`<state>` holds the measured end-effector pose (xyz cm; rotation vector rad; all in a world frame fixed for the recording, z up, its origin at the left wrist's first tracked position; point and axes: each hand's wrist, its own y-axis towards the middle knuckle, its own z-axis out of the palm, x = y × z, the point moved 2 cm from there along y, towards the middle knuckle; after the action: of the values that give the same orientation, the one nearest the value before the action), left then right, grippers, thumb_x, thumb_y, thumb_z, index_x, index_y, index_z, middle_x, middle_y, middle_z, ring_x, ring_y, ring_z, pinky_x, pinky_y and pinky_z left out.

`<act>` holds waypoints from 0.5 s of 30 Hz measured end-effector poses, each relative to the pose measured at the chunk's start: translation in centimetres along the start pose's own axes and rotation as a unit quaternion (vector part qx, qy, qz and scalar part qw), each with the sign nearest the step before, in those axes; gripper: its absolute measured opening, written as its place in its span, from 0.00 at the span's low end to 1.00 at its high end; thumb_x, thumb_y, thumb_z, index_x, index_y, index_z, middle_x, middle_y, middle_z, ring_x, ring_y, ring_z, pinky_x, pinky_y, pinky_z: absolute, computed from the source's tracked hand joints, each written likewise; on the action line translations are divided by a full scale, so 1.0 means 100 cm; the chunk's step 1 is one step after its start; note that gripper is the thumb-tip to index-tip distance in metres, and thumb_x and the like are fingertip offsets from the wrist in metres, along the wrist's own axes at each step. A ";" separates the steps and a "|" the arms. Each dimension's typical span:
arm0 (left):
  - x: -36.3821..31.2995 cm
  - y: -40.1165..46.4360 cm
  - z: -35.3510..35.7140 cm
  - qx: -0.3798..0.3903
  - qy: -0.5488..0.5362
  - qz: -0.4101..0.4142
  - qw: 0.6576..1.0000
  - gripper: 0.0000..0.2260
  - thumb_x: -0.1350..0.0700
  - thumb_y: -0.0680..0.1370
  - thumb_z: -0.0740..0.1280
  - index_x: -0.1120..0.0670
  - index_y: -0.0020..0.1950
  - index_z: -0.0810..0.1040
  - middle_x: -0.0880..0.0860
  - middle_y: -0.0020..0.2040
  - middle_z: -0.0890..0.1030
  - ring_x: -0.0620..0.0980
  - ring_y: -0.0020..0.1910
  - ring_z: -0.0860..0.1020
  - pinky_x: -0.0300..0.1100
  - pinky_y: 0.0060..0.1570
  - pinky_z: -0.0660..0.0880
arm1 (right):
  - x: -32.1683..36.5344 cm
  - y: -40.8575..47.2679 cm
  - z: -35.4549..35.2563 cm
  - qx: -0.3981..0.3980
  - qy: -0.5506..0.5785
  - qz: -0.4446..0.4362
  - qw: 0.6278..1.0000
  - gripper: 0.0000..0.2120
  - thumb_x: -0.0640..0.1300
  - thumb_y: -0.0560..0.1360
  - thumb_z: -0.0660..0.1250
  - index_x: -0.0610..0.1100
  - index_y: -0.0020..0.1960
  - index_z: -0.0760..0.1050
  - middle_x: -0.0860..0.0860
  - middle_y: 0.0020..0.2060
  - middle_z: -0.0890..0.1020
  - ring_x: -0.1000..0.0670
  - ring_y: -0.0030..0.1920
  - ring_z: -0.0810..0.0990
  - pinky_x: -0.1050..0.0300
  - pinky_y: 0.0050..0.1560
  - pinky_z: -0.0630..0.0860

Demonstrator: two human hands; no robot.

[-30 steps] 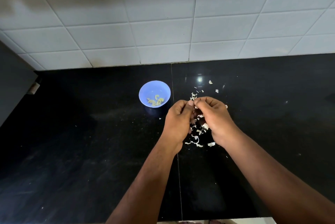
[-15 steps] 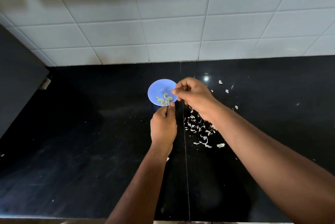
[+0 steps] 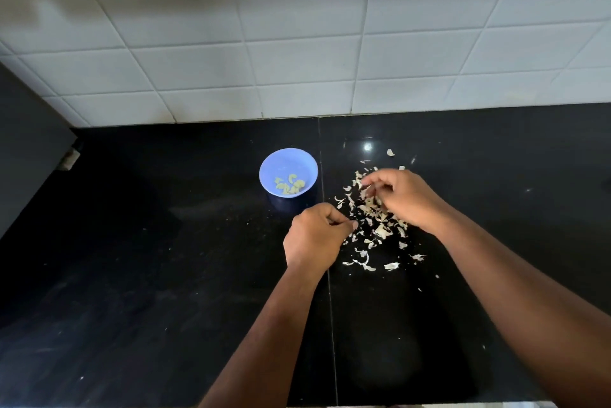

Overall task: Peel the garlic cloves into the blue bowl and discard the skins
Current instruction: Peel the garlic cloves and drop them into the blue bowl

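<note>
The blue bowl (image 3: 288, 159) stands on the black counter and holds several peeled, pale yellow garlic cloves (image 3: 290, 184). To its right lies a scattered pile of garlic skins (image 3: 380, 229). My right hand (image 3: 405, 199) hovers over the far part of that pile, its loosely bent fingertips dipping into the skins without a clear grip. My left hand (image 3: 315, 235) is curled at the pile's left edge, below the bowl. Its thumb pinches against the index finger on what looks like a tiny scrap of skin. I cannot make out any unpeeled clove among the skins.
The black counter (image 3: 165, 275) meets a white tiled wall (image 3: 297, 44) at the back. A dark cabinet side (image 3: 29, 143) rises at the left. A seam (image 3: 325, 308) runs through the counter between my arms. A few stray skins (image 3: 390, 152) lie farther back.
My right hand has left the bowl's rim and swung right and down onto the skin pile. The left hand has shifted right, away from the bowl, to the pile's edge.
</note>
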<state>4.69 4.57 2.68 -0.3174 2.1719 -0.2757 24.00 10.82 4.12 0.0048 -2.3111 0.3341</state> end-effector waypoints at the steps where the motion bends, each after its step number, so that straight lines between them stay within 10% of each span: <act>1: -0.003 0.000 0.005 0.011 0.013 0.006 1.000 0.10 0.42 0.74 0.78 0.45 0.43 0.82 0.41 0.38 0.84 0.40 0.38 0.81 0.40 0.38 0.74 | -0.010 -0.005 -0.004 0.005 -0.022 0.005 1.000 0.16 0.38 0.80 0.66 0.58 0.57 0.83 0.61 0.49 0.86 0.55 0.45 0.85 0.51 0.49 0.83; 8: -0.024 0.002 0.049 0.063 0.164 0.117 0.978 0.16 0.49 0.78 0.76 0.41 0.65 0.82 0.43 0.54 0.80 0.46 0.53 0.81 0.47 0.56 0.78 | -0.040 -0.032 -0.015 -0.009 -0.099 0.011 0.995 0.11 0.45 0.78 0.70 0.63 0.48 0.82 0.65 0.52 0.81 0.61 0.49 0.81 0.56 0.47 0.76; 15: -0.021 0.002 0.058 -0.001 0.164 0.115 0.980 0.07 0.55 0.81 0.68 0.45 0.56 0.84 0.45 0.54 0.81 0.49 0.53 0.81 0.48 0.54 0.77 | -0.048 -0.045 0.007 0.015 -0.058 -0.013 0.998 0.08 0.52 0.78 0.71 0.61 0.56 0.83 0.63 0.52 0.82 0.61 0.49 0.80 0.56 0.49 0.77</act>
<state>10.57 4.99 0.83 -0.0175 2.5081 -0.2058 27.33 5.83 1.28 0.0703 -2.4190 0.3637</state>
